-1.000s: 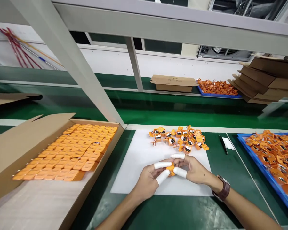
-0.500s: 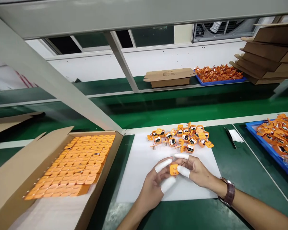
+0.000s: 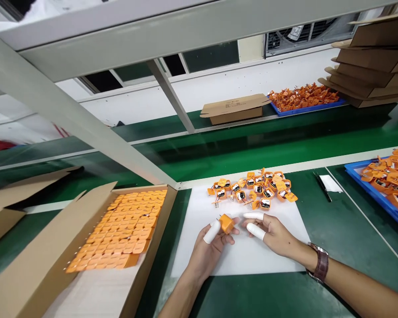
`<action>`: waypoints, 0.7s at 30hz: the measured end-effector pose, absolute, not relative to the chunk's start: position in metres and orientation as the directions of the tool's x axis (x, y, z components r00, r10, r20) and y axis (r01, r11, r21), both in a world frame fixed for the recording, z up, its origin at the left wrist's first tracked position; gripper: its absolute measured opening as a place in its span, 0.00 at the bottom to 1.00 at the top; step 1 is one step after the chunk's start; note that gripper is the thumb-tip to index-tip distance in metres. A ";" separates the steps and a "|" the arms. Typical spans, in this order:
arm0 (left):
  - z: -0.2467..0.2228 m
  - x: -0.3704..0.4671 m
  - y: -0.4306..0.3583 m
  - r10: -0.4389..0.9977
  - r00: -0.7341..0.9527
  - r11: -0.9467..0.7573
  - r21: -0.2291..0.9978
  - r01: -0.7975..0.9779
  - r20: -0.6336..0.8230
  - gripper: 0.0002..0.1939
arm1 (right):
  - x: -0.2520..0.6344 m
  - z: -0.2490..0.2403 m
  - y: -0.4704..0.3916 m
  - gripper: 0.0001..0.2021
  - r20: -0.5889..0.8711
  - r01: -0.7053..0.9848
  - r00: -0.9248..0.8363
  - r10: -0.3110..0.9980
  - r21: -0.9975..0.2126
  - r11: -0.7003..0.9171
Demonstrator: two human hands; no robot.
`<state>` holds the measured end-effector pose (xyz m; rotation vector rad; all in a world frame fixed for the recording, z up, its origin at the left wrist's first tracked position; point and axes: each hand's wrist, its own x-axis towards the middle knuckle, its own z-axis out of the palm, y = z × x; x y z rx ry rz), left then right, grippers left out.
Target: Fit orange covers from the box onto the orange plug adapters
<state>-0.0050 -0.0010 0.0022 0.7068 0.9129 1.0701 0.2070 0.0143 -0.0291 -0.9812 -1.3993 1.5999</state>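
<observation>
My left hand [image 3: 209,247] holds a small orange plastic casing [image 3: 226,224] between its white-covered thumb and its fingers, above a white sheet [image 3: 248,260]. Thin prongs show at the casing's upper left. Just to the right is my right hand [image 3: 272,230], its white-covered thumb and index finger apart, with nothing between them. A wristwatch is on my right wrist. Beyond both hands, open orange casings [image 3: 258,190] with dark parts and wires inside lie in a loose group on the sheet.
On the left stands a cardboard box [image 3: 155,247] with rows of orange casings [image 3: 129,229]. A blue tray [image 3: 368,185] of open casings is at the right, near a black pen-like tool [image 3: 322,187]. Metal frame posts [image 3: 96,132] rise behind the bench; folded cartons [image 3: 371,66] are stacked at the back right.
The orange casing has turned in my left hand, now tilted with prongs showing. My right thumb and fingers have let go and moved slightly right. The view has shifted a little left.
</observation>
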 end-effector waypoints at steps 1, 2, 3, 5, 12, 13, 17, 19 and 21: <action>0.002 -0.006 0.000 0.938 0.199 0.343 0.831 -0.438 -0.283 0.18 | 0.207 -0.029 0.014 0.23 -0.056 -0.056 -0.401 0.914 -0.995 -0.086; 0.002 -0.006 0.000 0.937 0.198 0.347 0.822 -0.452 -0.287 0.18 | 0.207 -0.028 0.014 0.23 -0.054 -0.048 -0.405 0.913 -0.996 -0.080; 0.002 -0.006 0.000 0.938 0.192 0.345 0.816 -0.463 -0.288 0.18 | 0.208 -0.028 0.014 0.23 -0.052 -0.040 -0.409 0.911 -0.996 -0.075; 0.003 -0.005 0.001 0.943 0.181 0.333 0.816 -0.473 -0.280 0.17 | 0.208 -0.027 0.014 0.24 -0.048 -0.024 -0.415 0.909 -0.998 -0.064; 0.004 -0.003 -0.004 0.988 0.037 0.153 0.928 -0.341 -0.149 0.24 | 0.212 -0.028 0.013 0.24 -0.035 0.034 -0.433 0.901 -0.999 -0.022; 0.008 -0.005 -0.007 0.992 0.021 0.122 0.944 -0.305 -0.121 0.25 | 0.213 -0.029 0.013 0.24 -0.034 0.037 -0.433 0.901 -0.999 -0.020; 0.039 -0.029 -0.025 0.996 -0.082 -0.037 0.989 -0.141 0.026 0.27 | 0.216 -0.034 0.014 0.23 -0.029 0.065 -0.425 0.905 -0.998 -0.002; 0.061 -0.057 -0.037 0.975 -0.190 -0.117 0.993 0.009 0.117 0.27 | 0.216 -0.037 0.015 0.23 -0.037 0.076 -0.420 0.907 -0.997 -0.006; 0.080 -0.095 -0.049 0.922 -0.337 -0.132 0.974 0.184 0.189 0.29 | 0.217 -0.039 0.015 0.23 -0.053 0.076 -0.403 0.914 -0.997 -0.025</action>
